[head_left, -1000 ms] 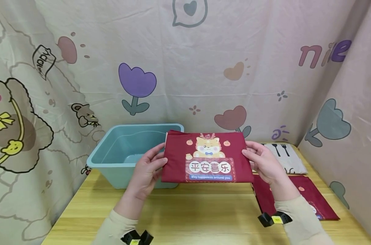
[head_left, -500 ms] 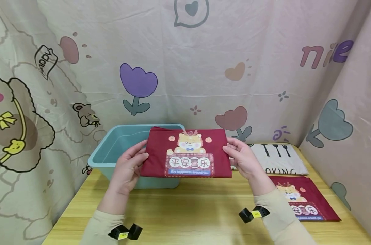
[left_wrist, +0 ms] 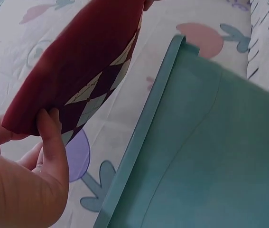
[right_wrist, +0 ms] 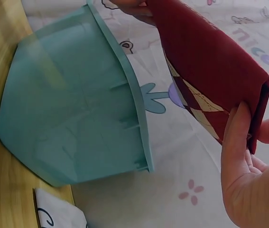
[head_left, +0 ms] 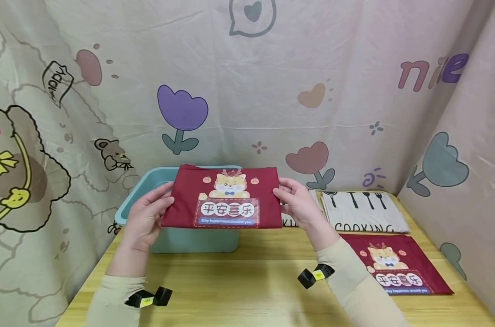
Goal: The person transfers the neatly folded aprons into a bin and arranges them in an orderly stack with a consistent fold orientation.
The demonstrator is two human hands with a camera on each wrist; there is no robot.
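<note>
A folded dark red cloth with a printed cartoon dog and Chinese lettering is held up between both hands. My left hand pinches its left edge, and my right hand pinches the right edge. Both wrist views show thumb and fingers on either side of the cloth's ends. On its underside, a checkered pattern shows in the left wrist view. Behind and below the cloth stands a teal plastic bin, its near rim and most of its opening hidden by the cloth in the head view.
A matching folded red cloth lies at the table's right. Behind it are white folded cloths printed with black cutlery and lettering, one partly hidden by my right hand. The wooden table meets a printed curtain at the back.
Both hands have carried the red cloth leftward and slightly up, from beside the bin to in front of and above it. More of the cloths on the right now shows.
</note>
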